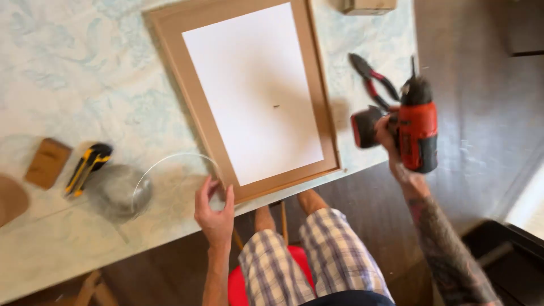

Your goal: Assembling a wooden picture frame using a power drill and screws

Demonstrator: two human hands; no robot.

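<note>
My right hand (391,148) grips a red and black cordless drill (416,127), held in the air past the table's right edge with its bit pointing away from me. A brown picture frame (323,122) with a white backing sheet lies flat on the table. A small dark speck sits near the sheet's middle. My left hand (214,211) rests at the frame's near left corner, thumb and fingers curled at its edge, beside a loop of thin wire (170,160).
Red-handled pliers (373,82) lie on the table's right edge. A yellow and black utility knife (88,167), a small wooden block (48,162) and a clear glass bowl (116,192) sit at the left. A small box (368,5) lies at the far edge. I sit on a red stool (237,286).
</note>
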